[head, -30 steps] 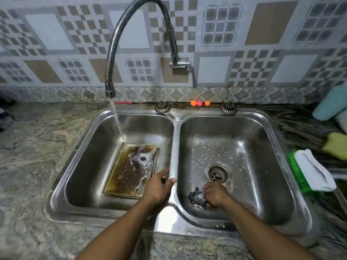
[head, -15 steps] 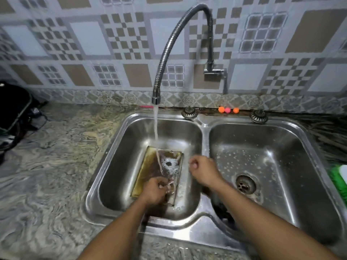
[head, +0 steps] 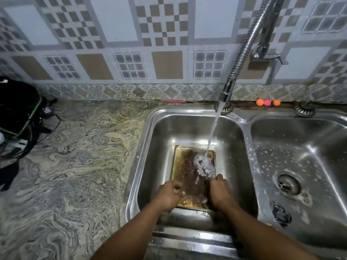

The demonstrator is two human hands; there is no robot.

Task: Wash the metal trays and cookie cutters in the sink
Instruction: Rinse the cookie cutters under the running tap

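Currently, the metal tray [head: 187, 171] is lying flat on the floor of the left basin [head: 187, 128] of the sink. Its far right corner is sitting directly under the stream from the flexible faucet [head: 228, 87], so running water is striking the browned, greasy surface and foaming there. This placement is judged to be letting the flow loosen and carry off residue while both hands are working at the near end. The left hand [head: 168, 194] is curling its fingers round the tray's near left edge, gripping it, probably to steady or tilt the tray. The right hand [head: 220, 191] is lying over the near right edge with fingers bent downward; motion blur is preventing a ruling on whether it is gripping the rim or only pressing on it. The tray is thus extending away from both hands toward the back wall, its near end sitting between them. A dark scouring pad [head: 280, 212] is lying in the right basin [head: 309, 147], well apart from the right hand.
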